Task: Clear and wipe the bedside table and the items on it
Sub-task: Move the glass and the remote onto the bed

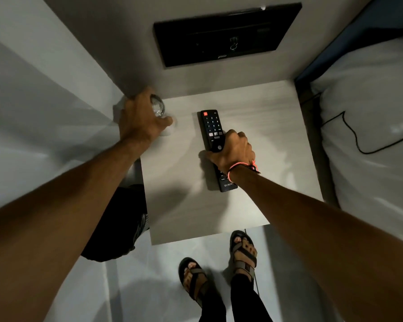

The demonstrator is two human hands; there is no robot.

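Both hands are on items at once, looks like clearing the table (254, 126) in one go before any wiping. Left hand (141, 118) reaches to the far left corner, fingers curled round a clear glass (158, 107), gripping it from the side and above; the glass sits right at the table's back-left edge against the wall, so the reach across makes sense. Can't tell if it is lifted or standing on the top, the hand hides its base. Right hand (232, 153) is closed over the middle of the black remote (211, 126), thumb on its left side, fingers wrapped over the right; a pink band is on that wrist. Remote runs lengthwise near the table's middle, number pad poking out past the knuckles, logo end showing below the wrist. It throws a shadow on the top, so probably just raised or tilted, not sure. Mid-body grip is likely for balance on a one-hand lift. No cloth in view, so wiping hasn't started by my guess. Bed (370, 135) with a black cable (351, 133) lies right of the table, a dark wall panel (226, 33) behind, a dark bin (116, 224) at its left, sandalled feet in front.
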